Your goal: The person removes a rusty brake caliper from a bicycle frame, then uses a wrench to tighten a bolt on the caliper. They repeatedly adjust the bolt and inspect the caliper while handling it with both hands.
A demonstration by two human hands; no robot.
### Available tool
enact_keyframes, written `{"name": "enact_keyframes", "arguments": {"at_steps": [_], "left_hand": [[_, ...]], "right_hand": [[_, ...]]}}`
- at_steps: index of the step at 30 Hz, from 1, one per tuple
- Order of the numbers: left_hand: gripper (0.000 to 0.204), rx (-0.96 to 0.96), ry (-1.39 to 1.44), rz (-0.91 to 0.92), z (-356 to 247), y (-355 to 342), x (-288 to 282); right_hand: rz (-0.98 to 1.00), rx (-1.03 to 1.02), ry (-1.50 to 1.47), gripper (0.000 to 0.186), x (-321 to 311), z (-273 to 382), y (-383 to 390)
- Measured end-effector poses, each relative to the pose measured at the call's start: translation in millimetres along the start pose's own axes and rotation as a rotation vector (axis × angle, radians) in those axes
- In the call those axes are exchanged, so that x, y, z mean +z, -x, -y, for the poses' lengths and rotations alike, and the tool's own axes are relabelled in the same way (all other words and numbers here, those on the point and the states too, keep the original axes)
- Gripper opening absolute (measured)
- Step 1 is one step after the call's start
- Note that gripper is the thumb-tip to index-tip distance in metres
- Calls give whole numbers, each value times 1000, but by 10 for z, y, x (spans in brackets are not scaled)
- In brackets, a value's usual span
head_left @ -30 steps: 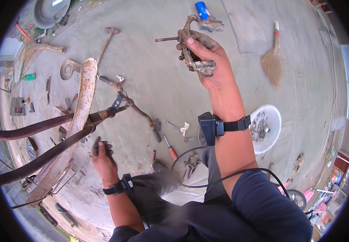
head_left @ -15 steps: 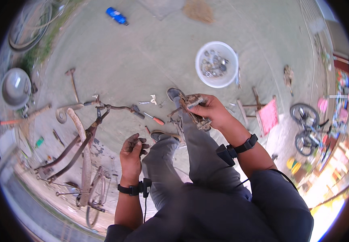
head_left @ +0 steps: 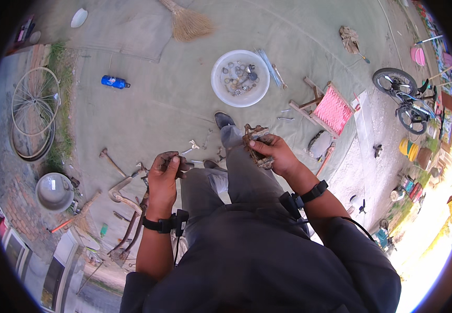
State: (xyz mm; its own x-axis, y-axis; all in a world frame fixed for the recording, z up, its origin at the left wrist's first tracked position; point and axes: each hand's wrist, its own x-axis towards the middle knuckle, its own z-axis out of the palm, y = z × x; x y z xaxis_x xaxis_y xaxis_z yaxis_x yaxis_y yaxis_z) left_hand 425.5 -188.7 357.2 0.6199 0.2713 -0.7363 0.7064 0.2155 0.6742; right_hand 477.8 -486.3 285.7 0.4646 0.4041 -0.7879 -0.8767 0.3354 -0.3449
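In my right hand (head_left: 279, 154) is a rusty, dirt-caked bicycle pedal (head_left: 254, 141), gripped by its near side with the thumb on top, above my right leg. My left hand (head_left: 164, 176) is raised apart from it, over the floor left of my legs. Its blackened fingers are curled towards the thumb, and whether anything small sits between them is hidden. Beyond my feet stands a white basin (head_left: 240, 99) with water and several small metal parts in it. Behind my left hand lies a rusty bicycle frame (head_left: 127, 229), partly covered by my forearm.
A pink woven folding stool (head_left: 333, 112) stands on the right, with a bicycle (head_left: 406, 99) beyond. Left are a hammer (head_left: 112, 160), a metal bowl (head_left: 55, 192), a bare wheel (head_left: 35, 101) and a blue bottle (head_left: 115, 82). A straw broom (head_left: 190, 25) lies at the far side.
The view has swung, shifting the floor things left and bringing more of the right side in. My right hand keeps its hold on the pedal. My left hand stays curled and is slightly higher in view.
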Motion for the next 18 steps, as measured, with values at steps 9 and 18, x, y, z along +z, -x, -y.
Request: {"name": "enact_keyframes", "arguments": {"at_steps": [9, 18], "left_hand": [[23, -16, -264, 203, -990, -579, 104], [22, -56, -624, 468, -1625, -1316, -4]], "right_hand": [[-272, -153, -122, 22, -180, 67, 340], [-765, -211, -552, 21, 96, -1004, 930]]}}
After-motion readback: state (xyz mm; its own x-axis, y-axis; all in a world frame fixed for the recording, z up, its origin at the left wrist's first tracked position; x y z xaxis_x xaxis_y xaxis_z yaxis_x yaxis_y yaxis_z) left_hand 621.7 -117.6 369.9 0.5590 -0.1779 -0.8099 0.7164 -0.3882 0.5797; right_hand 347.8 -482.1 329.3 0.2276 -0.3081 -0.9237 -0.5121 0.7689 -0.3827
